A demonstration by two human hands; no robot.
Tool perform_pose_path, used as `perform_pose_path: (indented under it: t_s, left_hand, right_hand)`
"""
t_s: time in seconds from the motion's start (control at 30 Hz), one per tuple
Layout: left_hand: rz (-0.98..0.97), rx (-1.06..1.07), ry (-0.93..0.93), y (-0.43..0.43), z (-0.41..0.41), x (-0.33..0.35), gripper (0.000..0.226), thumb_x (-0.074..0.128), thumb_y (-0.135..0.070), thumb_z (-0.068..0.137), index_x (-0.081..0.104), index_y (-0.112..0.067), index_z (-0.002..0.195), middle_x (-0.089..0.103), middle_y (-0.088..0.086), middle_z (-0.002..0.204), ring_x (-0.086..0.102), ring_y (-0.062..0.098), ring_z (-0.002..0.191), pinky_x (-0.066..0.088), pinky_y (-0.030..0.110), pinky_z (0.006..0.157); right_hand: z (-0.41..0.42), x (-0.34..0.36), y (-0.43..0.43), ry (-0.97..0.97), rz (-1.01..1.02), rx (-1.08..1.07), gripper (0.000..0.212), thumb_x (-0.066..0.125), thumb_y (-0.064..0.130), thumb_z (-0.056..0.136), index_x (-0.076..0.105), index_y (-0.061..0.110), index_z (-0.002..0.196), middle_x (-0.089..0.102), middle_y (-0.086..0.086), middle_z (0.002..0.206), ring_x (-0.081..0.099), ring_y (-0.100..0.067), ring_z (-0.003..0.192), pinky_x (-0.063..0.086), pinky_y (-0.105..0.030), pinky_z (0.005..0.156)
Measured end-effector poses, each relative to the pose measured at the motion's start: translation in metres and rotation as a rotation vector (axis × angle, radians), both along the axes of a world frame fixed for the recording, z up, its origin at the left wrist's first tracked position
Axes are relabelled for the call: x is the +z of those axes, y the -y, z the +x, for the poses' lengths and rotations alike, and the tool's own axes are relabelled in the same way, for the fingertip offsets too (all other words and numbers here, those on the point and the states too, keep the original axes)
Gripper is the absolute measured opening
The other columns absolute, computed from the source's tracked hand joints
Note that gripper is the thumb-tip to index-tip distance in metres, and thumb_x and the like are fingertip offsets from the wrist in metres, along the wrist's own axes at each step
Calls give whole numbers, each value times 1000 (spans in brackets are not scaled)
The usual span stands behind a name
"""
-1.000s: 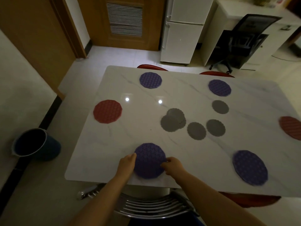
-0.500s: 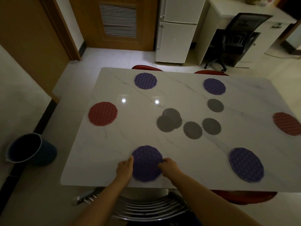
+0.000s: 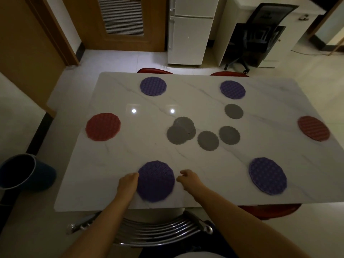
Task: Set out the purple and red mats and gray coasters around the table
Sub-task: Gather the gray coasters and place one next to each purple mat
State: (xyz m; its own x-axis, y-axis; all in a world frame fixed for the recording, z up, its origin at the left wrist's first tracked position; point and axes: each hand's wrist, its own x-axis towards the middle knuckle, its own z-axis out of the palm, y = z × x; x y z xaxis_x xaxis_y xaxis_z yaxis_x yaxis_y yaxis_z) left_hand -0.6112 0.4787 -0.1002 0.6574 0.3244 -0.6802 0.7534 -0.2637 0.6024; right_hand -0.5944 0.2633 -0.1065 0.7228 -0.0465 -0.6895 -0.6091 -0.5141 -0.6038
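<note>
Two bare hands flank a purple mat (image 3: 156,181) lying flat at the near edge of the marble table (image 3: 201,101) — the left hand (image 3: 128,183) curled against its rim, the right hand (image 3: 188,179) loosely curled just beside it, holding nothing. Gray coasters (image 3: 208,140) cluster mid-table.

The white marble table (image 3: 195,164) bears four purple mats (image 3: 153,86) (image 3: 232,89) (image 3: 156,181) (image 3: 267,175), two red mats (image 3: 103,127) (image 3: 313,128), and at least five gray coasters (image 3: 233,111) (image 3: 229,135) (image 3: 208,140) (image 3: 176,135) (image 3: 184,122), two overlapping.
</note>
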Motion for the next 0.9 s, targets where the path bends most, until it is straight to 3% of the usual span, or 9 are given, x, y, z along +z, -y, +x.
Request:
perform_pose_path:
  t_s: [0.13, 0.3, 0.4, 0.5, 0.6, 0.7, 0.9]
  left_hand:
    - [-49, -24, 113, 15, 6, 7, 33, 44, -23, 98, 63, -1, 115, 63, 21, 120, 60, 33, 108, 49, 43, 95]
    - [-110, 69, 167, 60, 18, 19, 27, 42, -27, 99, 61, -14, 113, 60, 14, 120, 56, 22, 93, 43, 33, 84]
    - [-128, 108, 143, 93, 21, 24, 36, 42, -31, 100, 55, -14, 128, 53, 12, 135, 51, 29, 116, 39, 42, 103]
    - [-159, 131, 131, 128, 31, 30, 42, 38, -27, 102, 45, -9, 139, 43, 12, 146, 42, 29, 130, 29, 46, 113]
    - [-143, 122, 175, 157, 36, 31, 37, 39, -22, 101, 50, -9, 134, 51, 11, 137, 47, 26, 123, 34, 38, 108]
    - [-166, 163, 199, 179, 37, 29, 30, 41, -20, 101, 56, -12, 126, 55, 7, 127, 50, 18, 112, 37, 31, 99]
    - [-174, 229, 192, 196, 26, 25, 22, 47, -20, 99, 60, -19, 116, 58, -2, 117, 52, 10, 101, 37, 23, 91]
  right_hand:
    - [21, 6, 39, 122, -59, -3, 46, 56, 21, 89, 46, 10, 133, 51, -12, 135, 52, -24, 117, 42, -29, 90]
    - [66, 11, 105, 209, -182, 6, 38, 59, 22, 86, 55, 8, 122, 60, -12, 121, 58, -27, 107, 48, -37, 90]
    - [96, 7, 143, 245, -229, 45, 35, 59, 21, 86, 57, 5, 117, 64, -11, 108, 60, -27, 93, 49, -35, 78]
    - [129, 4, 164, 255, -307, 185, 45, 56, 25, 89, 49, 9, 131, 56, -15, 126, 54, -30, 111, 46, -36, 89]
    - [153, 0, 168, 237, -499, 521, 59, 54, 41, 89, 38, 16, 139, 39, -13, 141, 32, -34, 131, 34, -44, 104]
    - [169, -3, 167, 288, -584, 652, 65, 56, 45, 86, 33, 19, 140, 34, -12, 143, 28, -35, 131, 34, -45, 103]
    - [188, -13, 161, 268, -649, 683, 61, 61, 37, 80, 39, 15, 132, 39, -12, 133, 36, -33, 123, 34, -42, 100]
